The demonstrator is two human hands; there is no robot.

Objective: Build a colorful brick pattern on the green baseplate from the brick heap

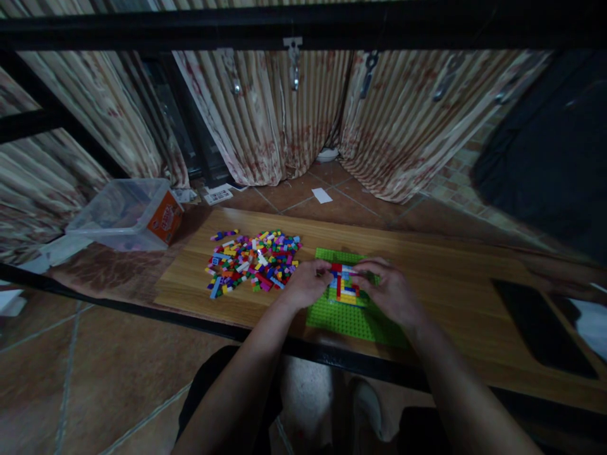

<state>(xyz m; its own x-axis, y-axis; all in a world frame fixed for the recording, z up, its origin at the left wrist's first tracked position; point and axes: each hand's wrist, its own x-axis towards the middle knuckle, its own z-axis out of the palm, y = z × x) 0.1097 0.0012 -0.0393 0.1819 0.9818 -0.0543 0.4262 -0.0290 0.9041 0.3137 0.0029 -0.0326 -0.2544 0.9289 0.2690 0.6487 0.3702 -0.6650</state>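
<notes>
A green studded baseplate (351, 323) lies on the wooden tabletop in front of me. On it sits a low, flat build of toy building bricks (348, 289) in red, yellow, blue and white. My left hand (307, 284) is at the build's left edge, fingers curled together; anything between the fingertips is hidden. From the right, my right hand (387, 289) reaches over the build's upper right part, thumb and fingers closed in a pinch. What it pinches is too small to make out. Left of the baseplate spreads a pile of loose bricks (258, 259) in many colours.
A clear plastic box (126, 212) with an orange label stands beyond the left end of the wooden table (455, 297). A dark flat panel (540, 325) lies at the right. A black bar (303, 28) crosses above, before striped curtains (265, 120).
</notes>
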